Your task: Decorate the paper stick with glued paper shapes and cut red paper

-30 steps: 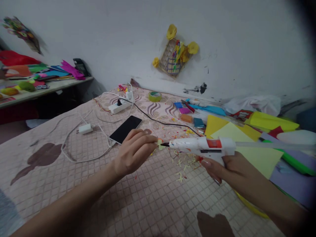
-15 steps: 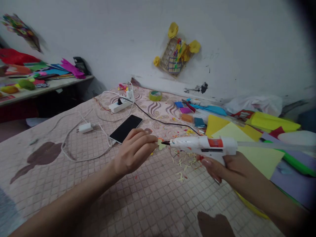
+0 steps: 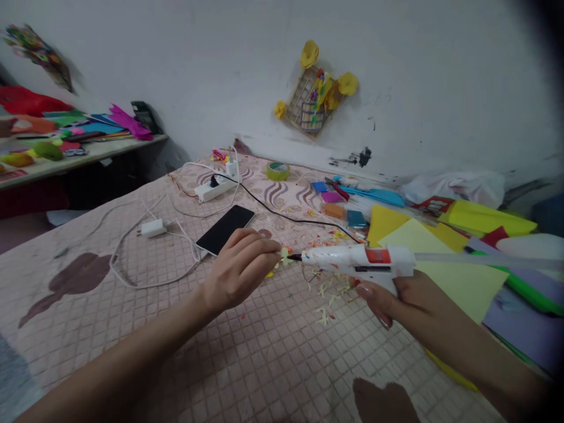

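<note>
Head view, cutout (image 3: pixel 285 253) pinched in left hand (image 3: pixel 241 271), glue gun (image 3: pixel 339 258) gripped in right hand (image 3: pixel 412 302)

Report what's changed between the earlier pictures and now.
The right hand and the white glue gun it holds have shifted slightly left, toward the left hand. Nothing was visibly taken hold of or let go: the left fingertips stay on the small pale-yellow piece. The phone and tape roll lie as they did.
</note>
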